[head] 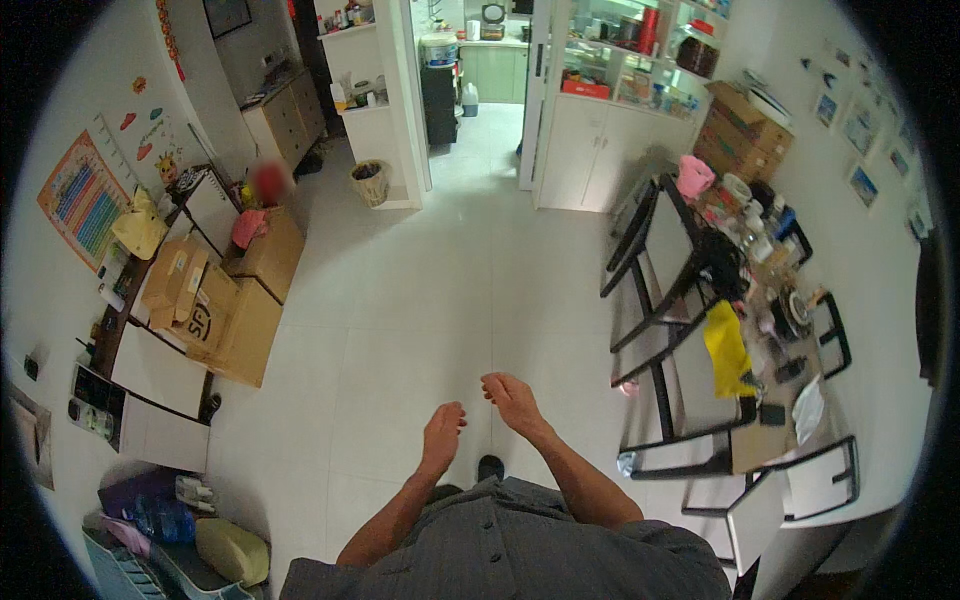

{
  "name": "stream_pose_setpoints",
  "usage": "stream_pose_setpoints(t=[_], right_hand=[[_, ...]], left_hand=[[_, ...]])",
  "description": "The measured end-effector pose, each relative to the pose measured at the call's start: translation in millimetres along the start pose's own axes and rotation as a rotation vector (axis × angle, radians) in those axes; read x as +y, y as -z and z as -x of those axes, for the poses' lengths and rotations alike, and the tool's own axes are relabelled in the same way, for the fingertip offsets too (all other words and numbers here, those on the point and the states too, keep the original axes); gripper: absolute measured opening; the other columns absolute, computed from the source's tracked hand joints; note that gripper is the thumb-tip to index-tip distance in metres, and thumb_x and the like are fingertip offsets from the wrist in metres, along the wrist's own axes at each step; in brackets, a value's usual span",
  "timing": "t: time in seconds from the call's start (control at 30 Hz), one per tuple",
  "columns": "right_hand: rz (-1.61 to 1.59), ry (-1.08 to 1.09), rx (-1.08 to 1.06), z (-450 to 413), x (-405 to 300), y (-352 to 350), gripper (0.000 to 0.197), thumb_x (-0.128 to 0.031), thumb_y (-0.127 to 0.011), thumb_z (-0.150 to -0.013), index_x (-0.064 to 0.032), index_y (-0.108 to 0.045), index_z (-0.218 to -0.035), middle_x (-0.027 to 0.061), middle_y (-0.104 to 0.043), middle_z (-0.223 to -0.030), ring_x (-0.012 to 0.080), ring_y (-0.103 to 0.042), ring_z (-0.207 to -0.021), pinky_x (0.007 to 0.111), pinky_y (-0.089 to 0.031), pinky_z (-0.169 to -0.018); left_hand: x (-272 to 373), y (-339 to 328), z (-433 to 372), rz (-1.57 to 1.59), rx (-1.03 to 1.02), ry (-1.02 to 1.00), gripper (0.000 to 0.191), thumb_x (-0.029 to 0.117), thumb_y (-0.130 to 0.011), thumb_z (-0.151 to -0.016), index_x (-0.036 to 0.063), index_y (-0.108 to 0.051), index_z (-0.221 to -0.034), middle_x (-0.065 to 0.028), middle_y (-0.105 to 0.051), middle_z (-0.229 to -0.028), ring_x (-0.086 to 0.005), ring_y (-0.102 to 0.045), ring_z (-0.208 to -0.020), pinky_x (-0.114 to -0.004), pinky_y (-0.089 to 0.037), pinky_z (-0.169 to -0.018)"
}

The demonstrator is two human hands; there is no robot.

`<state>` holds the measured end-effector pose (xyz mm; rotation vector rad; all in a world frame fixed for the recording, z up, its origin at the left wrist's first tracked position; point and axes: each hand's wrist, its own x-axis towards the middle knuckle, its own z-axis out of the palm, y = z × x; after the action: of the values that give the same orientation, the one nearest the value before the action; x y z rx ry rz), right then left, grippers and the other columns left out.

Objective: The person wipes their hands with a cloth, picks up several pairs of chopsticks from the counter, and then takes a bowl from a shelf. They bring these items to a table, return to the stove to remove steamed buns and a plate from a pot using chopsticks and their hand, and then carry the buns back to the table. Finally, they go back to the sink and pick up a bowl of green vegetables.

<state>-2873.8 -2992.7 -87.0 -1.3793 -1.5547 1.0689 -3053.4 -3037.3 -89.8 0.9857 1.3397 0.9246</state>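
My left hand hangs in the air in front of my body, with its fingers loosely curled and nothing in it. Slightly higher in the picture, my right hand is half curled too and holds nothing. A gap separates the two hands, and neither touches any object. Below them lies the pale tiled floor. The tip of a dark shoe shows under my grey buttoned shirt.
Cardboard boxes stand along the left. At right, black-framed chairs surround a cluttered table bearing a yellow cloth. Ahead, a doorway opens onto a kitchen with green cabinets. A wastebasket stands left of it.
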Motion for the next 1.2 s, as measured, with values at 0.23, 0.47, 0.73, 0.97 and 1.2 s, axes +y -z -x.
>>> stream_pose_setpoints(t=[0.23, 0.47, 0.73, 0.97, 1.2], right_hand=[[-0.211, -0.122, -0.096, -201, -12, 7, 0.04, -0.033, -0.048, -0.105, 0.0013, -0.063, -0.119, 0.0089, -0.067, -0.1, 0.0154, -0.064, -0.087, 0.03, -0.053, -0.077], [-0.235, -0.216, -0.071, -405, 10, 48, 0.043, -0.035, -0.046, -0.105, 0.0013, -0.062, -0.119, 0.0089, -0.067, -0.101, 0.016, -0.065, -0.088, 0.031, -0.053, -0.077], [-0.224, -0.205, 0.208, -598, 45, 133, 0.043, -0.034, -0.044, -0.105, 0.0026, -0.064, -0.113, 0.0085, -0.068, -0.097, 0.0158, -0.065, -0.084, 0.031, -0.053, -0.076], [-0.351, -0.215, 0.266, -802, 88, 174, 0.04, -0.033, -0.047, -0.105, 0.0019, -0.065, -0.111, 0.0077, -0.067, -0.093, 0.0159, -0.065, -0.082, 0.03, -0.053, -0.073], [-0.202, -0.221, 0.073, -1050, 71, 198, 0.044, -0.038, -0.051, -0.1, 0.0028, -0.066, -0.105, 0.0124, -0.068, -0.089, 0.0217, -0.064, -0.077, 0.036, -0.052, -0.074]], left_hand=[[45, 37, -169, 0.117, 0.199, 0.047, 0.04, 0.039, -0.051, -0.101, 0.0021, -0.063, -0.108, -0.0069, -0.066, -0.096, -0.017, -0.062, -0.087, -0.034, -0.049, -0.08], [140, 14, -410, 0.15, 0.087, 0.005, 0.038, 0.04, -0.052, -0.1, 0.0032, -0.063, -0.106, -0.0076, -0.066, -0.096, -0.0172, -0.062, -0.088, -0.034, -0.049, -0.079], [276, -53, -647, -0.011, -0.171, -0.048, 0.036, 0.034, -0.056, -0.099, 0.0008, -0.063, -0.108, -0.0058, -0.066, -0.097, -0.0148, -0.062, -0.088, -0.032, -0.049, -0.079], [335, -91, -834, -0.162, -0.227, -0.212, 0.036, 0.034, -0.057, -0.099, -0.0002, -0.067, -0.094, -0.0057, -0.068, -0.086, -0.0145, -0.062, -0.082, -0.03, -0.049, -0.078], [399, -53, -1019, 0.012, -0.035, -0.059, 0.034, 0.028, -0.059, -0.098, -0.0031, -0.068, -0.087, -0.007, -0.068, -0.079, -0.0139, -0.063, -0.073, -0.029, -0.051, -0.072]])
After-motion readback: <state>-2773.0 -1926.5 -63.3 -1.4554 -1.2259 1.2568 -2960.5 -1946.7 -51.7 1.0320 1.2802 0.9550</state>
